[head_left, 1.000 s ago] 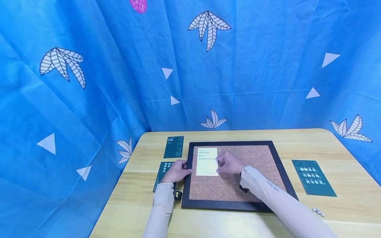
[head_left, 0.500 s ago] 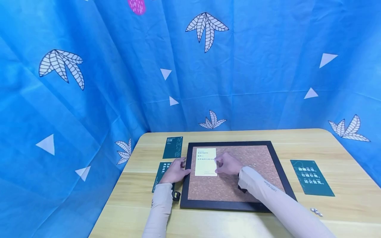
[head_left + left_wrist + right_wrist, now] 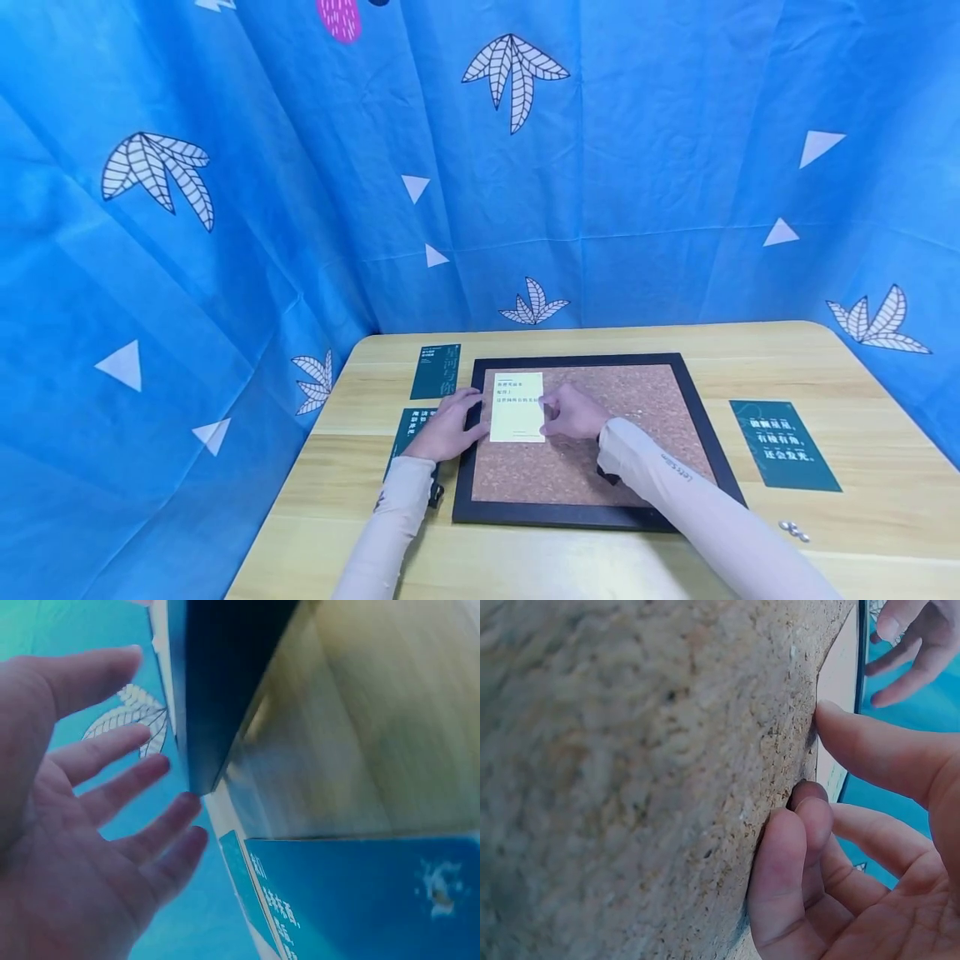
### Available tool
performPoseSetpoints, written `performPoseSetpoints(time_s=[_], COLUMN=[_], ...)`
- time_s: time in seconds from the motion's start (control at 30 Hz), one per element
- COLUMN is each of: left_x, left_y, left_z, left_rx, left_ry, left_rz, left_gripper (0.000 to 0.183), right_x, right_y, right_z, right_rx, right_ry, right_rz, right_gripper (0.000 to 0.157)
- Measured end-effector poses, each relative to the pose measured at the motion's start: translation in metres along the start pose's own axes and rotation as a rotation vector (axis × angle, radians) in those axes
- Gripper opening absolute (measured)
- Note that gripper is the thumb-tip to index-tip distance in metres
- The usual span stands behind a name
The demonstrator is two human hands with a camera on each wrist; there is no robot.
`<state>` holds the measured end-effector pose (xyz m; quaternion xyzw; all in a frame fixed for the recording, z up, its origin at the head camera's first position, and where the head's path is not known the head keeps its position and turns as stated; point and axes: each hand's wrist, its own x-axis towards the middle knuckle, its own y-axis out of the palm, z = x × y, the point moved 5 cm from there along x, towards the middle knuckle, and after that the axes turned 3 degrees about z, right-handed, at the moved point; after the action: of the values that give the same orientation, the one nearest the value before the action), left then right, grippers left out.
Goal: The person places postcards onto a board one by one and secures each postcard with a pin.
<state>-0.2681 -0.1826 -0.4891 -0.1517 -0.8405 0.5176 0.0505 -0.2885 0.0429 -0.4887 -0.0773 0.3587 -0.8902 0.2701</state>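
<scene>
Partly concealed: the lower-left green card (image 3: pixel 407 425), beneath the left hand (image 3: pixel 447 427). Pale sleeves (image 3: pixel 693 504) are cut off by the head view's lower edge; the left wrist view is blurred. The pale yellow card (image 3: pixel 517 408) lies flat on the corkboard (image 3: pixel 555 479), upper-left portion. The right hand (image 3: pixel 574 412) has its thumb and forefinger parted, tips at the card's right edge. The left fingers are spread at the black frame (image 3: pixel 570 514) — whether they touch the card cannot be told. Cork coarse, speckled; frame rectangular. 2 further green cards — 1 upper left (image 3: pixel 435 372), 1 right (image 3: pixel 785 446) — and small silvery pieces (image 3: pixel 794 530) rest on the wood-grain worktop (image 3: pixel 750 367). Behind: creased blue curtain (image 3: pixel 660 167), leaf prints.
</scene>
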Motion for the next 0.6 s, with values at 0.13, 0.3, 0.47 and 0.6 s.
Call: performPoseSetpoints(time_s=[0.13,0.3,0.47,0.6], left_x=[0.0022,0.0026,0.0032,0.0042], left_y=[0.0019,0.0044,0.0057,0.0064], left_z=[-0.0048,-0.0076,-0.007,-0.0058], left_rx=[0.053,0.128,0.176,0.19], left_ry=[0.064,0.138,0.176,0.179], left_rz=[0.049,0.096,0.113,0.123], left_gripper=[0.055,0.053,0.053,0.053], right_x=[0.0009,0.0014,0.0018,0.0018], right_y=[-0.0001,0.0006,0.0011,0.0011], right_z=[-0.0004,-0.0008,-0.0006,-0.0005], right_rx=[0.004,0.028,0.041,0.056], right_ry=[0.004,0.026,0.04,0.046], right_rz=[0.003,0.01,0.011,0.013], right_gripper=[0.02,0.02,0.026,0.025])
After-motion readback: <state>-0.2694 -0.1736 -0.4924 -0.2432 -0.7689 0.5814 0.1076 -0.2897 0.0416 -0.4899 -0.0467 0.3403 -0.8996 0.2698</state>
